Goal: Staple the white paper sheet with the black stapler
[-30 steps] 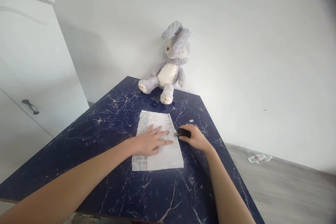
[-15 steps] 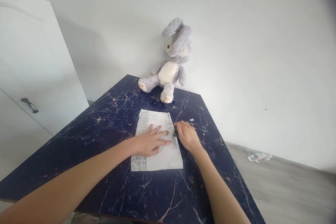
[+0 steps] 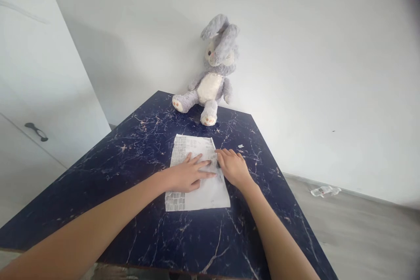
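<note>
My left hand [image 3: 186, 177] spreads flat on paper [image 3: 205, 197], its print too small to read, between the table's [image 3: 134, 153] side edges; my right hand [image 3: 234, 168] curls at the paper's right edge, its grip hidden.

A white sheet of paper [image 3: 206, 197] lies flat on the dark blue tabletop [image 3: 183, 236], grey printed blocks running down its left side. A small dark object [image 3: 218, 164], mostly hidden, sits at its right edge.
</note>
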A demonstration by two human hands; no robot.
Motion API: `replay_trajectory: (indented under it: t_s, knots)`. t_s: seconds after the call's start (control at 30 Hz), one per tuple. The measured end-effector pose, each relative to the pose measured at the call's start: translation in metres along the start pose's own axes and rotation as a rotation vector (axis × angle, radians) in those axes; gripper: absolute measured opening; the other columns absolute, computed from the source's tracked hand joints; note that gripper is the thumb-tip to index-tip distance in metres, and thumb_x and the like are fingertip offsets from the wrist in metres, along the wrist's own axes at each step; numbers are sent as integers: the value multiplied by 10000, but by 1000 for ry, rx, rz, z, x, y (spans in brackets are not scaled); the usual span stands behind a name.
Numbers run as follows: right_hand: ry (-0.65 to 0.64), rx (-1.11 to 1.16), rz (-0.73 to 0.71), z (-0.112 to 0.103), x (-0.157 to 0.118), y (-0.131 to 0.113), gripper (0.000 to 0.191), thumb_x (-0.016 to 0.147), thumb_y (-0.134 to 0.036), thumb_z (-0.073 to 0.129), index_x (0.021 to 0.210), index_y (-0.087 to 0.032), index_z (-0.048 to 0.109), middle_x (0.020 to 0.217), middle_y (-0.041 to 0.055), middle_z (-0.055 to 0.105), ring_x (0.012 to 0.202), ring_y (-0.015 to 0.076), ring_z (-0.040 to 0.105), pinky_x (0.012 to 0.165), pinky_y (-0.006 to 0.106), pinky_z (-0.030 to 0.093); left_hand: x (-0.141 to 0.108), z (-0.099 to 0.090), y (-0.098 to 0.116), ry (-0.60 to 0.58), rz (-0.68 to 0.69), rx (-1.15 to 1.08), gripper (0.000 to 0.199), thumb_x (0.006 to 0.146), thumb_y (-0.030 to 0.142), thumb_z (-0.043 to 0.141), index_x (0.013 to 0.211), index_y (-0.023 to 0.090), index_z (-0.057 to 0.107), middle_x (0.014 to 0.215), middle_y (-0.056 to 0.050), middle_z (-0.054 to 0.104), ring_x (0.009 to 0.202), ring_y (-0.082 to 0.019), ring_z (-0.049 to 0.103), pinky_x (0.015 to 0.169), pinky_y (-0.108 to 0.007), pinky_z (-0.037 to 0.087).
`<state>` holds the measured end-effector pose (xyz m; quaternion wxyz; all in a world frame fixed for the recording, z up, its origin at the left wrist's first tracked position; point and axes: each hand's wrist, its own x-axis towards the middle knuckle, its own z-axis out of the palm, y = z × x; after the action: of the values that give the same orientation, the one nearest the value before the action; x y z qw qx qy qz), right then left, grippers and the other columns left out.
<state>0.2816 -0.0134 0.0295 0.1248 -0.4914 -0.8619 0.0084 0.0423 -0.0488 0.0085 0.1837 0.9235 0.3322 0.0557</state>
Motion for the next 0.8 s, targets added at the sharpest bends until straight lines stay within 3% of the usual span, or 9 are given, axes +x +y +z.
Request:
replay_trajectory:
  t_s: [0.07, 0.13, 0.23, 0.4, 0.5, 0.57, 0.67, 0.73, 0.8]
  knots:
    - [-70, 147, -59, -12, -4, 16, 296, 1060, -394, 373, 1220, -273, 591, 1131, 62, 677, 1008, 239, 612, 826, 343, 431, -1, -2, 1, -20, 1, 1, 615, 992, 280, 449, 1561, 458, 296, 1695, 26, 112, 1542, -411, 37, 1186, -709, 62]
    - [-167, 221, -140, -22, -8, 35, 249, 978, -407, 561, 1186, -275, 596, 1103, 47, 685, 970, 237, 628, 781, 321, 441, -1, -4, 1, -28, -1, 3, 616, 994, 280, 441, 1561, 465, 288, 1696, 40, 102, 1543, -406, 30, 1190, -702, 53]
    - [-227, 209, -153, -29, -12, 61, 213, 844, -276, 709, 1043, -257, 636, 986, 36, 703, 869, 240, 641, 714, 312, 424, -2, -5, 1, -19, 3, 3, 606, 996, 280, 437, 1553, 476, 303, 1695, 52, 101, 1543, -407, 34, 1192, -698, 53]
    - [-52, 133, 178, -26, -15, 88, 106, 789, -203, 710, 845, -225, 623, 790, 58, 681, 686, 228, 596, 603, 320, 334, -4, -6, 0, -8, 20, 37, 556, 1011, 302, 420, 1536, 470, 349, 1684, 43, 180, 1546, -392, 82, 1199, -670, 68]
    - [169, 198, 364, -18, -8, 76, 96, 852, -280, 652, 834, -206, 593, 759, 76, 661, 653, 223, 580, 594, 328, 344, -3, -9, 0, 75, 38, 25, 554, 1016, 410, 441, 1556, 433, 321, 1653, 4, 292, 1511, -361, 251, 1208, -604, 148]
    - [264, 293, 375, -8, 0, 50, 126, 877, -319, 618, 860, -204, 571, 771, 64, 660, 660, 217, 587, 599, 317, 382, -2, -13, -4, 249, 24, -11, 504, 1025, 440, 429, 1522, 362, 406, 1587, -46, 411, 1415, -317, 419, 1179, -514, 265]
    - [244, 360, 267, 11, 13, -5, 120, 868, -306, 622, 868, -202, 562, 804, 57, 667, 720, 226, 609, 639, 316, 430, -4, -22, -16, 679, -73, -114, 360, 1055, 365, 351, 1233, 233, 633, 1254, -94, 638, 1138, -236, 595, 1004, -375, 432]
    - [251, 349, 200, 24, 20, -41, 148, 856, -239, 629, 984, -181, 583, 983, 105, 690, 927, 264, 640, 757, 331, 462, -9, -28, -27, 939, -149, -187, 339, 1056, 322, 335, 1001, 202, 648, 1000, -70, 647, 930, -200, 611, 858, -325, 467]
    - [169, 358, 156, 34, 23, -69, 236, 845, -183, 630, 1072, -168, 568, 1013, 115, 695, 960, 264, 655, 768, 318, 460, -15, -32, -38, 1083, -199, -224, 325, 1048, 298, 354, 874, 199, 609, 870, -40, 600, 803, -179, 579, 770, -302, 454]
